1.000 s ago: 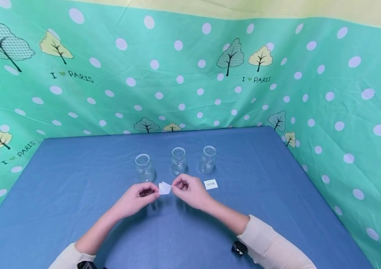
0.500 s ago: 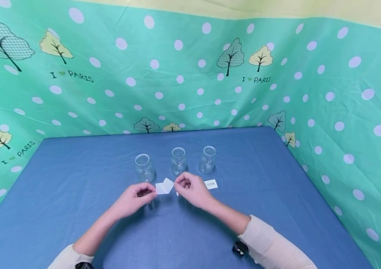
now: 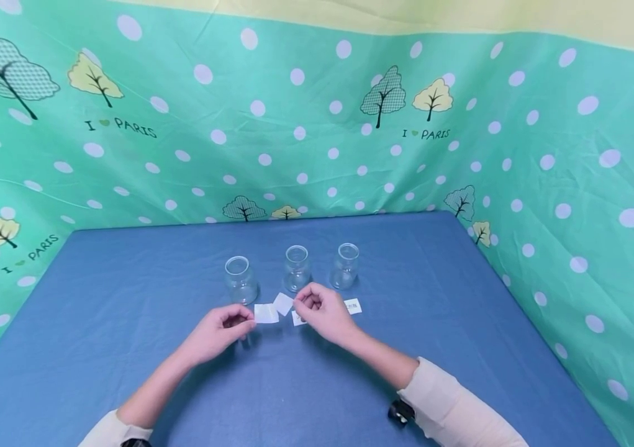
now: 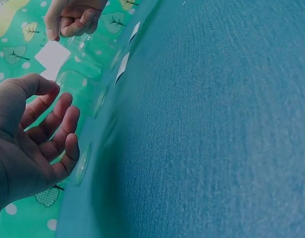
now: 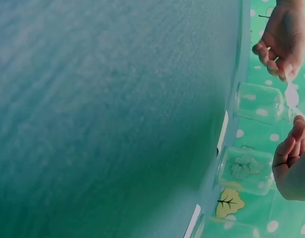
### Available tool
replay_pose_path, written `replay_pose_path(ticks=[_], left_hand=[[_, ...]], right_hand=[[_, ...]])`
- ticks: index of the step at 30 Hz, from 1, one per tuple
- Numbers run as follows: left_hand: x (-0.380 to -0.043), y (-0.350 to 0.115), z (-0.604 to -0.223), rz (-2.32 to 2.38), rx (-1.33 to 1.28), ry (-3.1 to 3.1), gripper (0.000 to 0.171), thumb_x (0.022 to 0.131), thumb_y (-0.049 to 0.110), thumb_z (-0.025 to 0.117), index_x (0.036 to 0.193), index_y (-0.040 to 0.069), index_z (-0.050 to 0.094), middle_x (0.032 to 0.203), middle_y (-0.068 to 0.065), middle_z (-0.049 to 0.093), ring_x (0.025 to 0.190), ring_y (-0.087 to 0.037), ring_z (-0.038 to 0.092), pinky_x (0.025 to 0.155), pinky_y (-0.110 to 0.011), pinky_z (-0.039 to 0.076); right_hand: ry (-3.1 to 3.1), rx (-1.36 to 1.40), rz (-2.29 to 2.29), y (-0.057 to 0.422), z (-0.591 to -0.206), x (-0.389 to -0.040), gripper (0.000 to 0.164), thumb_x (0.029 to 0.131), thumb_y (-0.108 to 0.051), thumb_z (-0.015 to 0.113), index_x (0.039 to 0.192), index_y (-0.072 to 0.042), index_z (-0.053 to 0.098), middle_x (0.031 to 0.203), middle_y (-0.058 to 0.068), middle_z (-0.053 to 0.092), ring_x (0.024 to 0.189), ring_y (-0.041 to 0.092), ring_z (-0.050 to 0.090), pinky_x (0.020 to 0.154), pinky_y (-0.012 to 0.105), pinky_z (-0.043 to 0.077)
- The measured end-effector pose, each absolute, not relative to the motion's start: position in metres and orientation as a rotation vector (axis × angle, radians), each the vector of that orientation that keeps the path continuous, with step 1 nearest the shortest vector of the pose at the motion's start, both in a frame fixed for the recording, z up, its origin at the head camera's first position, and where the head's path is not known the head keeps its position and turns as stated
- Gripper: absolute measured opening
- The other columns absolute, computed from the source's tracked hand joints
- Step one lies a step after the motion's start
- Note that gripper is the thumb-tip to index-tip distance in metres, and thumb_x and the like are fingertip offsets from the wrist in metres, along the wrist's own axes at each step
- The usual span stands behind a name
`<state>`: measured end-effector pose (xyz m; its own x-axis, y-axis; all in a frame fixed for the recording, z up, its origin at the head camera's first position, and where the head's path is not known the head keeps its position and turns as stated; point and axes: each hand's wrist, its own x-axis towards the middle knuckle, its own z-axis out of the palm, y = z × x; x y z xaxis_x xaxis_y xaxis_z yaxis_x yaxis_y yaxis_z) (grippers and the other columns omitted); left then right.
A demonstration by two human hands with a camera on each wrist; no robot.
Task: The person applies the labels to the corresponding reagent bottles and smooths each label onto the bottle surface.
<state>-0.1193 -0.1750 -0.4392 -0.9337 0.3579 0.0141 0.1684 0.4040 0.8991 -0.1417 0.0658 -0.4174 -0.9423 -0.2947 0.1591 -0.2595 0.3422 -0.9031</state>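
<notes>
Thumb and fingers of my left hand [image 3: 213, 335] pinch the edge of a white paper label [image 3: 266, 313] above the table, left of the middle. My right hand [image 3: 325, 315] pinches a smaller white square of paper [image 3: 283, 303] by its right corner. The two white pieces meet at their neighbouring edges, spread apart like a label and its backing. In the left wrist view the square [image 4: 52, 55] is tilted above the left fingertips. In the right wrist view the white paper [image 5: 291, 94] hangs between both hands. No writing shows on the held pieces.
Three clear glass jars stand behind the hands: a left jar [image 3: 241, 282], a middle jar [image 3: 297, 270] and a right jar [image 3: 345, 267]. A label with dark writing [image 3: 353, 306] and another label [image 3: 297, 318], partly behind the right hand, lie on the blue cloth [image 3: 294, 397].
The white paper has spread from one overlapping bundle into two pieces. My left hand has moved slightly left, my right hand slightly right and up, uncovering a label on the table.
</notes>
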Motion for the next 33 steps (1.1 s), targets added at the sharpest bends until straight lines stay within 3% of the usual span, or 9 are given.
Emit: replay_pose_path(ticks=[14,33], left_hand=[[-0.118,-0.182,-0.441,1.477,0.390,2.472,0.018,0.089,0.017,0.062,0.093,0.000,0.062,0.071,-0.013,0.061,0.060,-0.016,0.058,0.054,-0.024,0.046],[-0.119,-0.190,-0.444,1.290,0.259,2.522,0.012,0.087,0.015,0.061,0.087,0.003,0.064,0.068,-0.002,0.059,0.054,-0.006,0.048,0.051,-0.021,0.042]], right_hand=[[2.586,-0.494,-1.679,0.072,-0.417,-0.146,0.004,0.082,-0.007,0.061,0.085,-0.007,0.065,0.065,0.003,0.058,0.055,0.005,0.047,0.051,0.016,0.039],[2.587,-0.473,-1.660,0.074,-0.421,-0.148,0.005,0.083,-0.010,0.062,0.085,-0.007,0.065,0.065,-0.001,0.057,0.055,0.003,0.046,0.050,0.016,0.038]])
